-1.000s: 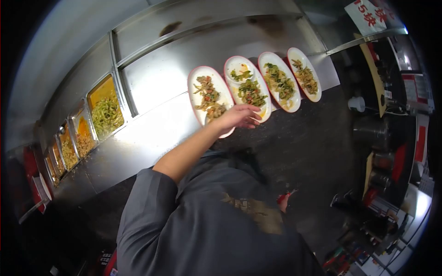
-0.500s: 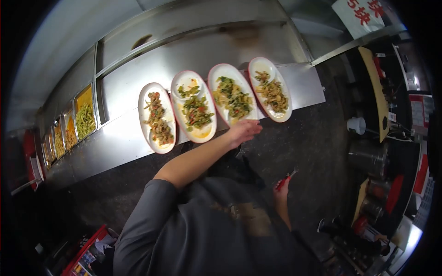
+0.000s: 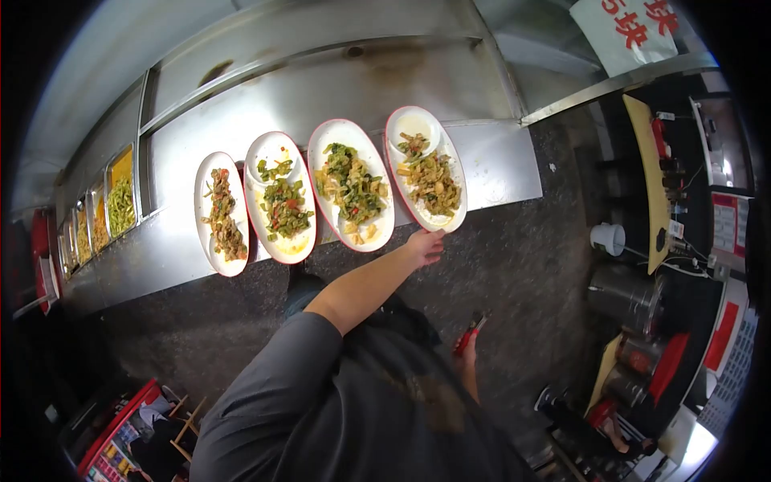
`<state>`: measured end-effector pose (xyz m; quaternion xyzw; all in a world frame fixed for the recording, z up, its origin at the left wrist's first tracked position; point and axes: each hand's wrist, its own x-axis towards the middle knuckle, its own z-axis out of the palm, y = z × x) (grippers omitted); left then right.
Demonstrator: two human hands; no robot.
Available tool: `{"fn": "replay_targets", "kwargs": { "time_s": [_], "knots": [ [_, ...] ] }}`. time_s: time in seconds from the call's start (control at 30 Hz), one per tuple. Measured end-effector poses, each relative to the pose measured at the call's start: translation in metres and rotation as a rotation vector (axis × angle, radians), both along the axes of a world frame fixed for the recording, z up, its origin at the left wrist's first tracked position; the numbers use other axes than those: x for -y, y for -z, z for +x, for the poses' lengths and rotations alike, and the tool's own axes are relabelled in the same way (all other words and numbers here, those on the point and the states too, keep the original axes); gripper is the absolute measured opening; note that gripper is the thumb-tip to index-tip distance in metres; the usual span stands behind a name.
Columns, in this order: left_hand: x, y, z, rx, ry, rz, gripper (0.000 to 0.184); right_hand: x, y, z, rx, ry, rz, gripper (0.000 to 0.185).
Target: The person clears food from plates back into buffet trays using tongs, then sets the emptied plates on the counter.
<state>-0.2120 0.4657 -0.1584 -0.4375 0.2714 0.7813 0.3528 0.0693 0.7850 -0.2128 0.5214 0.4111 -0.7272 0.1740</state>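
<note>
Your left grip (image 3: 424,247) is at the near end of the rightmost oval plate (image 3: 414,120), its fingers loosely curled. The fingertips meet or nearly meet the rim there; you can't tell from this view whether they pinch it. The plate lies flat just beyond that grip, on the stainless-steel worktop (image 3: 506,169), with its near end appearing to jut past the front edge. That overhang probably leaves your fingers room beneath the rim, which would explain why your hand sits low and at the end rather than over the food.

Your right grip (image 3: 468,352), nearer your body than the left one and off to its right, is wrapped around a red-handled tool (image 3: 466,337). You have it down by your side, likely so that it stays clear of the plates; its exact kind is too small to tell.

To the left of your left grip stand the third plate (image 3: 365,145), the second plate (image 3: 267,146) and, farthest from it, the leftmost plate (image 3: 217,159). They are set side by side, perhaps so each near end faces you.

The rightmost plate's long axis runs away from your left grip across the worktop, leaning left at the far end, where its small divided section lies. The tool's long axis slants forward and right out of your right grip, dark tip pointing away from you.
</note>
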Motion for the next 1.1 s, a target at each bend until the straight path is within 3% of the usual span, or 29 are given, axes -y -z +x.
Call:
{"fn": "replay_targets", "kwargs": {
  "time_s": [0.17,0.3,0.47,0.57,0.7,0.87,1.0,1.1],
  "knots": [
    [-0.008,0.024,0.000,-0.037,-0.139,-0.021,0.031,-0.010,0.013,0.037,0.069,-0.002,-0.074,0.053],
    [-0.010,0.013,0.006,-0.049,-0.324,-0.002,0.027,-0.003,-0.001,0.038,0.119,0.030,-0.087,0.054],
    [0.023,-0.012,0.011,-0.096,-0.374,-0.062,0.032,0.006,0.005,0.031,0.099,0.067,-0.105,0.054],
    [0.053,-0.053,0.009,-0.178,-0.404,-0.174,0.039,0.022,0.004,0.018,0.056,0.037,-0.119,0.053],
    [0.097,-0.067,0.005,-0.279,-0.336,-0.263,0.046,0.049,-0.006,0.011,0.022,-0.010,-0.083,0.051],
    [0.162,-0.097,-0.009,-0.374,-0.325,-0.151,0.059,0.090,-0.017,0.019,-0.016,-0.008,-0.056,0.050],
    [0.225,-0.088,-0.027,-0.418,-0.236,0.058,0.052,0.133,-0.033,0.046,-0.056,0.063,-0.019,0.050],
    [0.273,-0.088,-0.025,-0.444,-0.165,0.057,0.047,0.183,-0.041,0.084,-0.069,0.124,0.017,0.048]
  ]
}}
